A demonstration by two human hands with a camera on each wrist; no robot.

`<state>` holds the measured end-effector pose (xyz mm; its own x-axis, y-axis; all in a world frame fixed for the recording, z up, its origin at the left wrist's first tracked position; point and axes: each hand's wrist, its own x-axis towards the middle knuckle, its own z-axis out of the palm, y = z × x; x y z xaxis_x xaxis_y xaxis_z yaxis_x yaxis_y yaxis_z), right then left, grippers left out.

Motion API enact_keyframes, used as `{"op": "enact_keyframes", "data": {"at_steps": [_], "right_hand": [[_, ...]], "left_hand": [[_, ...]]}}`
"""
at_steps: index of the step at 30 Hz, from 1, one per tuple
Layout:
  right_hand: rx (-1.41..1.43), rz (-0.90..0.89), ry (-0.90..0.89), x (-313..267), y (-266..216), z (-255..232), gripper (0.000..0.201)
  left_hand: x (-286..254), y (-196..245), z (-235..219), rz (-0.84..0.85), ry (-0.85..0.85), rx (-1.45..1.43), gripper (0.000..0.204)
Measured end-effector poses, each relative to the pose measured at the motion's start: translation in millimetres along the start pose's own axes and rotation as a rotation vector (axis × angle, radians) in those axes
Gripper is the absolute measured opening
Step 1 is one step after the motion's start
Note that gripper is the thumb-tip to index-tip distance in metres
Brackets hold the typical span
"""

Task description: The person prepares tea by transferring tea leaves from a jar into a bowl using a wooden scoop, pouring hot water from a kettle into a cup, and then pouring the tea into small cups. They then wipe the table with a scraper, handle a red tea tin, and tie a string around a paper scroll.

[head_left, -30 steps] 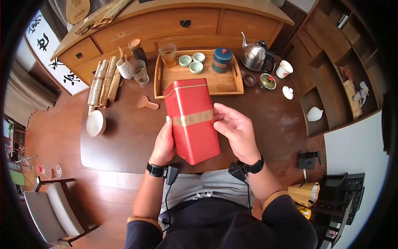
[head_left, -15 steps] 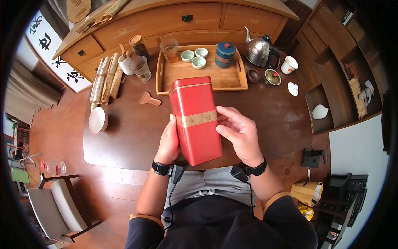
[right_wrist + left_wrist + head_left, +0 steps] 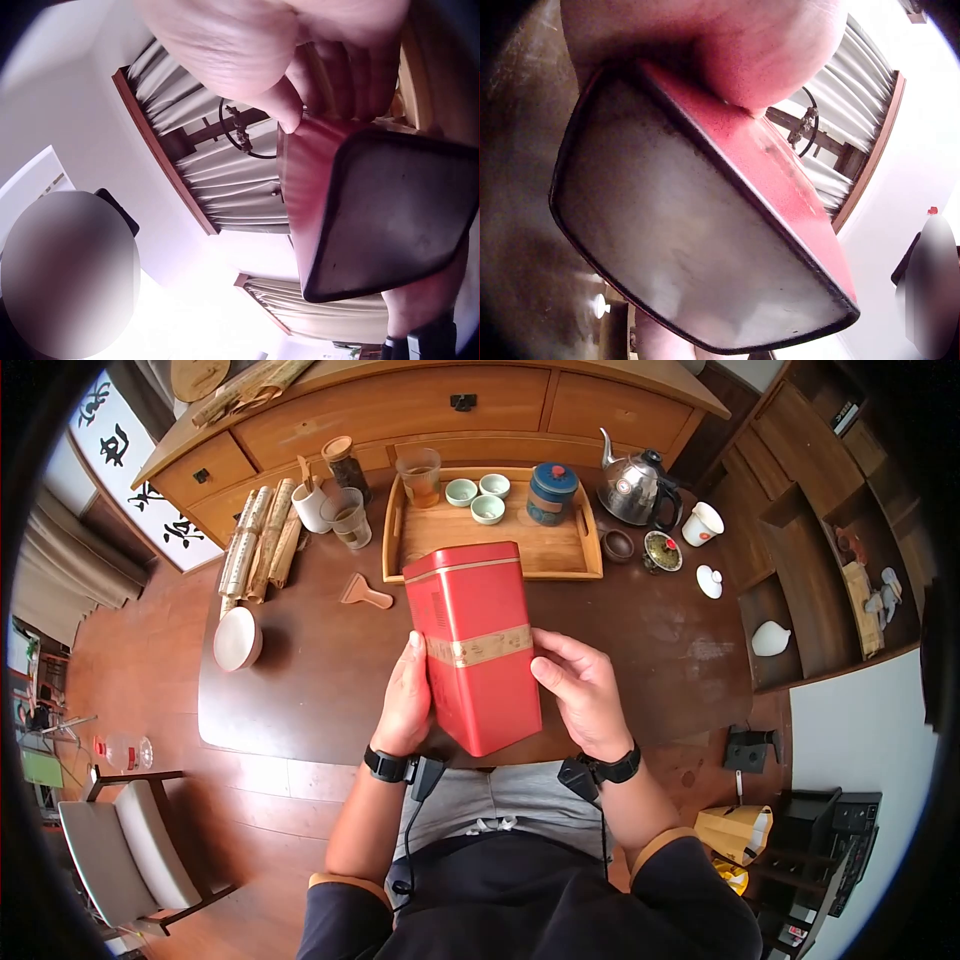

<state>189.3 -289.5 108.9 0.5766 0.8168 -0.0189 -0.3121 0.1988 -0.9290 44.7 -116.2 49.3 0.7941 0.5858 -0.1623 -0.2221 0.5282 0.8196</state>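
Observation:
A tall red tea tin (image 3: 490,705) with a tan paper band (image 3: 498,647) around its middle is held up in front of the body, tilted, over the table's near edge. My left hand (image 3: 402,705) grips its left side, thumb up along the edge. On the opposite side my right hand (image 3: 588,695) holds it with thumb and fingers at the band's height. The left wrist view shows the tin's grey metal bottom (image 3: 690,217) with a dark rim. In the right wrist view the fingers (image 3: 360,82) lie against the tin's side.
Beyond the tin stands a wooden tray (image 3: 440,565) with small green cups (image 3: 487,510), a blue jar (image 3: 552,495) and a glass pitcher (image 3: 420,478). A kettle (image 3: 636,490) is at right; a bowl (image 3: 238,639), bamboo scrolls (image 3: 262,540) and a small brown scraper (image 3: 366,592) lie left.
The right hand's fingers have closed in against the tin's side, and the tin has turned slightly, showing more of its left face. The head view has shifted a little.

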Motion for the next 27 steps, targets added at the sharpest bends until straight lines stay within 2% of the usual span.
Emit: {"op": "enact_keyframes", "data": {"at_steps": [3,6,7,8,10,11,14,16,18,19,20,21,23,27], "right_hand": [[-0.059,-0.073,0.036,1.9,7.4,-2.8,0.054],[-0.2,-0.123,0.036,0.1,5.6,3.7,0.077],[-0.255,-0.112,-0.017,0.5,11.6,0.8,0.099],[-0.286,-0.169,-0.064,-0.6,9.2,7.1,0.107],[-0.725,-0.262,-0.035,2.0,15.1,0.1,0.11],[-0.729,-0.27,0.008,4.3,13.6,2.9,0.098],[-0.112,-0.077,0.02,12.2,13.0,-2.4,0.083],[0.207,0.067,-0.028,13.1,14.3,-17.7,0.063],[0.498,0.124,-0.103,16.2,25.3,-35.6,0.055],[0.666,0.227,-0.025,15.9,40.6,-50.5,0.051],[0.723,0.299,-0.011,14.9,39.4,-52.6,0.049],[0.688,0.286,-0.018,14.5,41.1,-50.9,0.053],[0.639,0.257,-0.178,14.0,37.2,-37.4,0.072],[0.583,0.252,-0.154,12.7,46.0,-32.5,0.082]], "left_hand": [[1.0,2.0,5.1,0.034,0.009,0.026,0.058],[1.4,8.8,13.2,0.045,0.038,0.105,0.055],[1.9,10.1,15.8,0.036,0.044,0.105,0.053],[2.0,11.6,18.6,0.028,0.048,0.104,0.051],[0.1,13.4,27.3,0.097,0.075,0.187,0.055],[-1.2,14.8,31.8,0.133,0.089,0.226,0.057],[-10.8,28.6,32.2,0.12,0.06,0.181,0.061],[-12.7,33.8,26.1,0.176,0.036,0.223,0.068],[-19.6,43.4,30.1,0.208,-0.089,0.089,0.072],[-22.8,46.6,34.7,0.211,-0.129,0.069,0.074],[-26.0,48.7,40.0,0.214,-0.168,0.047,0.075],[-28.0,48.8,43.5,0.218,-0.207,0.025,0.077],[-29.1,47.7,43.4,0.241,-0.268,-0.009,0.07],[-25.3,43.1,34.6,0.255,-0.297,-0.006,0.066]]}}
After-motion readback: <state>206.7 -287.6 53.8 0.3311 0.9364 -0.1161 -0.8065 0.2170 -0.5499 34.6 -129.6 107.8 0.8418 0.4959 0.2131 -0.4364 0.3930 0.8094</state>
